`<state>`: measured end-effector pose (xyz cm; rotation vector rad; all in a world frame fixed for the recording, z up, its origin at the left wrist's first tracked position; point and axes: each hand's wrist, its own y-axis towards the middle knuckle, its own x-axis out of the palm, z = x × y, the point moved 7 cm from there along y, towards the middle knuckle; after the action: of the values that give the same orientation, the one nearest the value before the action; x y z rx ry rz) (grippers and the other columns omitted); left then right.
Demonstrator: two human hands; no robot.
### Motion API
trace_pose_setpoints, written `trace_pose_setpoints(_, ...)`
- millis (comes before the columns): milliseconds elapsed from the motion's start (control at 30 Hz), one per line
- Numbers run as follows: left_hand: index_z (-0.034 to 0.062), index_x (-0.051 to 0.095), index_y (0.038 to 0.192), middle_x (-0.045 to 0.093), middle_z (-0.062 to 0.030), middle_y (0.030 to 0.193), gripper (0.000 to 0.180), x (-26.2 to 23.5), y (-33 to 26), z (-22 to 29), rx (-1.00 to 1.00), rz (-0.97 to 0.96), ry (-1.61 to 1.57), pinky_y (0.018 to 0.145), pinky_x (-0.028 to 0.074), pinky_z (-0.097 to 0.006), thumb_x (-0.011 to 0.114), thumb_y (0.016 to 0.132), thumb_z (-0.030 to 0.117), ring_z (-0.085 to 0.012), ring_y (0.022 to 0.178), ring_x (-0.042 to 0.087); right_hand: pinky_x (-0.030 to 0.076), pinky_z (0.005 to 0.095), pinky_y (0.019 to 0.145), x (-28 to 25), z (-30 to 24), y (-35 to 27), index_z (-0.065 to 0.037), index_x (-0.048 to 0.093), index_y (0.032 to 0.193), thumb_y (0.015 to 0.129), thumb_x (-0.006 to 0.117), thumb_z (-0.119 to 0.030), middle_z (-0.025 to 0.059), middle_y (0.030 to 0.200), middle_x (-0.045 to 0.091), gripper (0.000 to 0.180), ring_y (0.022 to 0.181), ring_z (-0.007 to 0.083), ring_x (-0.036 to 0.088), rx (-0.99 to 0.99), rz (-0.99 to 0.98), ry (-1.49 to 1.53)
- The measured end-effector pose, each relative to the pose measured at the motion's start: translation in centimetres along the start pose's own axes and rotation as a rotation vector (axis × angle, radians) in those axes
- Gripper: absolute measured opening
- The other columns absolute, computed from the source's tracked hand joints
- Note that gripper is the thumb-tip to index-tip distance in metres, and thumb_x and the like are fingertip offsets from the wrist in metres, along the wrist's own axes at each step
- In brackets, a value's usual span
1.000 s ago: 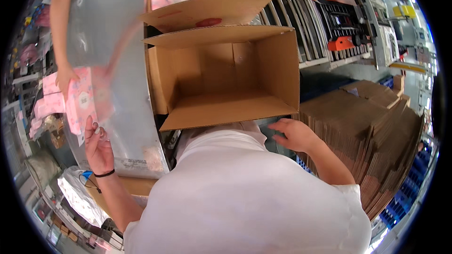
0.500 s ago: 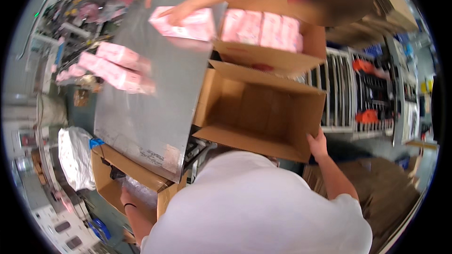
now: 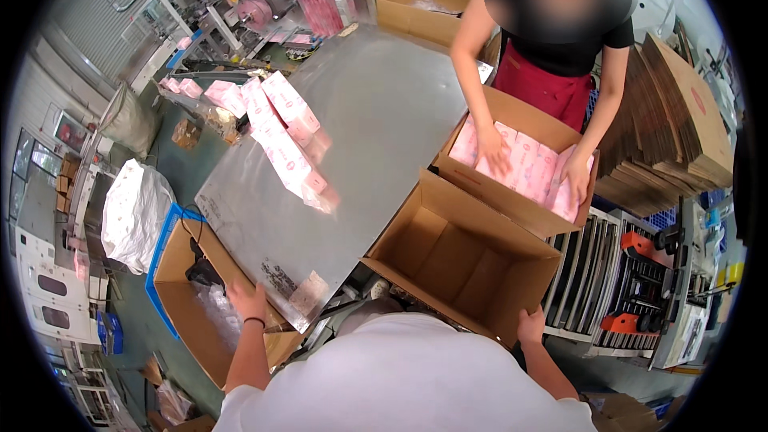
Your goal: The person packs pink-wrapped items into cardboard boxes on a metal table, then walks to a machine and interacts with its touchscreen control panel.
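Note:
My right hand [image 3: 530,326] is closed on the near right edge of an open cardboard box [image 3: 456,260], whose brown inner floor shows. My left hand [image 3: 246,302], with a dark band at the wrist, is over the inner side of a lower carton [image 3: 178,272]; its fingers are apart and I see nothing in them. Clear plastic bags [image 3: 218,312] and a dark item [image 3: 203,268] lie inside that carton. Beyond my box, a co-worker's two hands press on pink packs [image 3: 524,166] standing in a second cardboard box [image 3: 512,198].
A metal table [image 3: 376,120] stretches ahead, with two rows of pink packs [image 3: 280,152] at its left. Rollers [image 3: 588,276] lie right, below stacked flat cartons [image 3: 672,120]. A white sack [image 3: 134,212] stands left; another carton [image 3: 412,12] is at the back.
My left hand has risen from the bags toward the carton's table side. The co-worker's hands have moved from the table packs into the far box. The view has swung; my right hand keeps its grip.

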<state>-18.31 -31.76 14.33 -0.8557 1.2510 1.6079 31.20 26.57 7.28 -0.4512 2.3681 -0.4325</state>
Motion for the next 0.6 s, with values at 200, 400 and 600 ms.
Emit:
trace_pose_setpoints(200, 0.0074, 0.054, 0.133, 0.044, -0.0267, 0.141, 0.064, 7.7, 9.5, 16.9, 0.212, -0.388, -0.391, 0.109, 0.036, -0.049, 0.076, 0.080, 0.035, -0.0436, 0.131, 0.041, 0.049, 0.0414, 0.093, -0.7, -2.0, -0.6, 0.000, 0.053, 0.130, 0.086, 0.059, -0.010, 0.0207, 0.113, 0.067, 0.046, 0.106, 0.0371, 0.064, 0.063, 0.000, -0.100)
trace_pose_setpoints(400, 0.0182, 0.026, 0.154, 0.012, -0.0236, 0.159, 0.098, 10.6, 16.9, 30.1, 0.072, -0.406, -0.264, 0.113, 0.033, -0.051, 0.077, 0.075, 0.046, -0.0427, 0.141, 0.030, 0.035, 0.0471, 0.110, -2.3, -4.1, -2.4, -0.004, 0.031, 0.147, 0.081, 0.067, -0.007, 0.0224, 0.140, 0.043, 0.075, 0.131, 0.0435, 0.040, -0.327, 0.405, -0.358)
trace_pose_setpoints(600, 0.0194, 0.023, 0.155, 0.005, -0.0249, 0.160, 0.102, 12.1, 16.2, 30.5, 0.184, -0.525, -0.260, 0.115, 0.031, -0.050, 0.077, 0.070, 0.034, -0.0439, 0.145, 0.024, 0.033, 0.0474, 0.112, -2.3, -11.8, -7.9, -0.004, 0.036, 0.145, 0.078, 0.067, 0.000, 0.0213, 0.142, 0.040, 0.074, 0.131, 0.0418, 0.038, -0.503, 0.390, -0.385)
